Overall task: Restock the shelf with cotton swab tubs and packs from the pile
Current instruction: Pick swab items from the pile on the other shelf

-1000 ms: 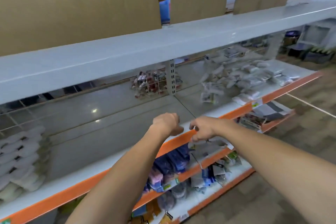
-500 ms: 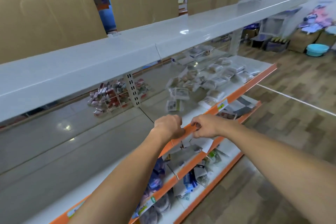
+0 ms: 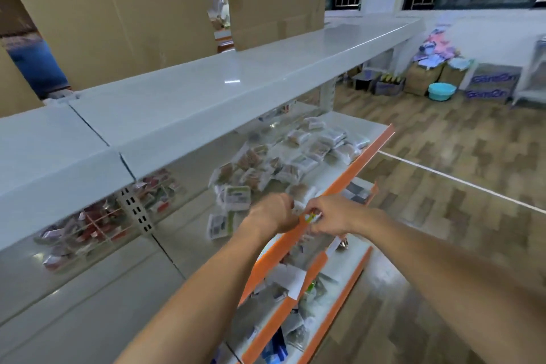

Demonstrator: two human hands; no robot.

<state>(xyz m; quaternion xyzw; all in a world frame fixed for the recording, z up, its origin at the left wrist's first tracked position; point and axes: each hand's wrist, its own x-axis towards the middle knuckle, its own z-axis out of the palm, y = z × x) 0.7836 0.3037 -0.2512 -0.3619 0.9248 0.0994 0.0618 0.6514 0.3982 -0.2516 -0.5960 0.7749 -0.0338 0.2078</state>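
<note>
Your left hand (image 3: pixel 273 213) and your right hand (image 3: pixel 331 217) meet at the orange front edge (image 3: pixel 339 186) of the shelf (image 3: pixel 351 124), near the middle of the view. The right hand's fingers are curled and pinch a small yellow-green tag (image 3: pixel 310 218) on that edge. The left hand is curled too, just beside it at 9 o'clock, but you cannot tell if it holds anything. The pile of cotton swab packs (image 3: pixel 283 162) lies on the shelf at 12 o'clock from your hands. Lower shelves (image 3: pixel 339 301) at 6 o'clock hold more small packs, too blurry to name.
</note>
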